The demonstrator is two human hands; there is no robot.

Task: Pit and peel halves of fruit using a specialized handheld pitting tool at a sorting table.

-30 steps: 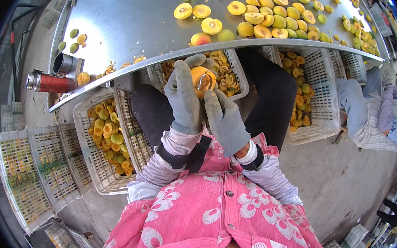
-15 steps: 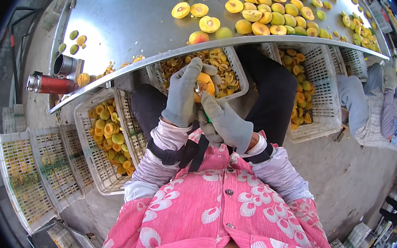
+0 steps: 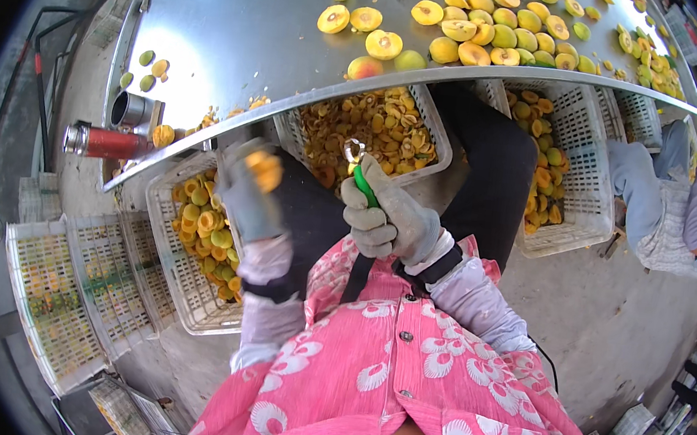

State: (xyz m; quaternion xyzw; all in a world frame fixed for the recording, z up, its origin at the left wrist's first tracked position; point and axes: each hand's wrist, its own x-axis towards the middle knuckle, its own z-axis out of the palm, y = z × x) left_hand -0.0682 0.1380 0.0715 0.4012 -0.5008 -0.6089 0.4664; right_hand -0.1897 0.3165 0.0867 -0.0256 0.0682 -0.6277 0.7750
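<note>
My left hand (image 3: 255, 201), in a grey glove, is at the left, over the near edge of a white crate (image 3: 185, 295) of halved fruit. It is smeared by motion, and a hollowed orange stone-fruit half (image 3: 264, 171) is at its fingers, blurred with it. My right hand (image 3: 393, 216), gloved too, is closed round the green handle of a pitting tool (image 3: 363, 187). The tool's metal loop (image 3: 355, 148) points up and away from me, in front of a crate (image 3: 436, 123) filled with fruit scraps.
A steel table (image 3: 240, 32) spans the far side, with halved fruit (image 3: 503, 37) heaped along it. A red flask (image 3: 107, 142) lies at its left corner. Another crate (image 3: 579, 169) of fruit stands right of my knee; stacked crates (image 3: 51, 297) are at left. A co-worker (image 3: 665, 196) sits at right.
My hands were together, the tool's tip at the fruit half. Now my left hand has swung left with the fruit half, while my right hand stays near the middle with the tool.
</note>
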